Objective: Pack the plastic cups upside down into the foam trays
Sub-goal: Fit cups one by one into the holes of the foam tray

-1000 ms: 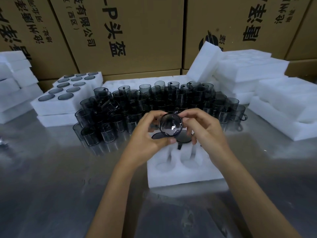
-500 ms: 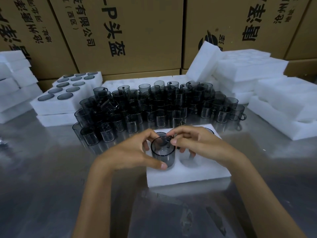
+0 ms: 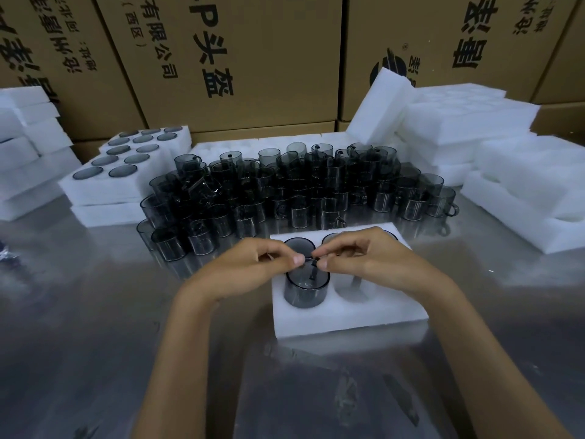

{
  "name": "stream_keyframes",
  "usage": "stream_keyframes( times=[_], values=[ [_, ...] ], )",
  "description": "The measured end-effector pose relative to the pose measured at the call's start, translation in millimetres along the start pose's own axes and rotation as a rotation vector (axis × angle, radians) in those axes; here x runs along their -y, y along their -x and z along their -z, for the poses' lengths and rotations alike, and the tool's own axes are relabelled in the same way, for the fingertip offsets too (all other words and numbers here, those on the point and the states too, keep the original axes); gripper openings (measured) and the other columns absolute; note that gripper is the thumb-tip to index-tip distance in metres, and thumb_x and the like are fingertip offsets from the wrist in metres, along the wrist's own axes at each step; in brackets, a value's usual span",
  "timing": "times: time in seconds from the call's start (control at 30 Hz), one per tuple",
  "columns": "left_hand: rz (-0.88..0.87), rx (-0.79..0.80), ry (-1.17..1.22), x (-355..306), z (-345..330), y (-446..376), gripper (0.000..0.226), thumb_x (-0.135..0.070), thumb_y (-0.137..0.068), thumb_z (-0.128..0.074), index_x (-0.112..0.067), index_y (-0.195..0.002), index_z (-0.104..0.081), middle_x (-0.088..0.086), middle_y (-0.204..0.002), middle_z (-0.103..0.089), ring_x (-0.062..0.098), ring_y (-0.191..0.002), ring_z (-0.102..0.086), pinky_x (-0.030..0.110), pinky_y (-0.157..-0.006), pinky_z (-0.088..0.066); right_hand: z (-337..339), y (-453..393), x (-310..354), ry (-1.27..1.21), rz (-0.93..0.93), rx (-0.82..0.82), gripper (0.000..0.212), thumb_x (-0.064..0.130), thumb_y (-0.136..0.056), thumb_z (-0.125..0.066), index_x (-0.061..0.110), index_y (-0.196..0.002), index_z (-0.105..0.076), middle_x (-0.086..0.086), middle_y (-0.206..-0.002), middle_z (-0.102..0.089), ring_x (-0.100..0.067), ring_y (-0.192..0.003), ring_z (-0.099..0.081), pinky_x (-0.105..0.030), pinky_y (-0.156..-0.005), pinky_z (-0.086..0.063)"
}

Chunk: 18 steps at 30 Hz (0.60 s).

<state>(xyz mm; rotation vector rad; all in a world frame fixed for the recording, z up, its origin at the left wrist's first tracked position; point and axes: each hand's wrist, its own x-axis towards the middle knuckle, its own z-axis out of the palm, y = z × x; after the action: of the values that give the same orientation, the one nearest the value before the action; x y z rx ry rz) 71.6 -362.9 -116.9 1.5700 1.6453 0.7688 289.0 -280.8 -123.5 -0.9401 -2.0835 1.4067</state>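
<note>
A white foam tray lies in front of me on the metal table. A smoky grey plastic cup stands upside down in its front-left pocket, sticking up about half its height, with its handle toward the tray's middle. My left hand and my right hand meet over the cup's far top edge, and the fingertips of both pinch it near the handle. One seated cup shows in the pocket behind, and another is partly hidden under my right hand. The front-right pocket holds nothing.
Several loose grey cups stand crowded just behind the tray. A filled foam tray sits on a stack at back left. Stacks of foam trays rise at back right and far left. Cardboard boxes form a wall behind.
The hands turned the cup from facing me, lowered it upside down into the front-left pocket, and shifted their grip from its sides to its top edge.
</note>
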Motion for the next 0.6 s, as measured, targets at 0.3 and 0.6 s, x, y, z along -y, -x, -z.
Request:
stream_keyframes(
  times=[0.3,0.6],
  values=[
    [0.134,-0.025,-0.105,12.3,-3.4,-9.3,0.050,-0.045,-0.074,-0.083,-0.026,-0.105,-0.049,-0.007,-0.083,-0.044,0.007,-0.067,-0.042,0.019,-0.056,-0.035,-4.9,-8.6,-11.9,0.255,0.100,0.053,0.024,0.025,-0.084,-0.081,0.028,-0.105,-0.070,0.010,-0.086,-0.047,0.004,-0.065,-0.045,-0.011,-0.067,-0.038],
    [0.191,-0.024,0.035,24.4,-1.5,-13.0,0.065,-0.054,-0.063,-0.087,-0.027,-0.107,-0.048,-0.008,-0.075,-0.052,0.001,-0.056,-0.048,0.025,-0.060,-0.039,-6.4,-11.8,-14.9,0.100,0.154,-0.102,0.011,0.012,-0.084,-0.079,0.021,-0.088,-0.073,0.004,-0.073,-0.058,-0.007,-0.062,-0.043,-0.015,-0.060,-0.039]
  ],
)
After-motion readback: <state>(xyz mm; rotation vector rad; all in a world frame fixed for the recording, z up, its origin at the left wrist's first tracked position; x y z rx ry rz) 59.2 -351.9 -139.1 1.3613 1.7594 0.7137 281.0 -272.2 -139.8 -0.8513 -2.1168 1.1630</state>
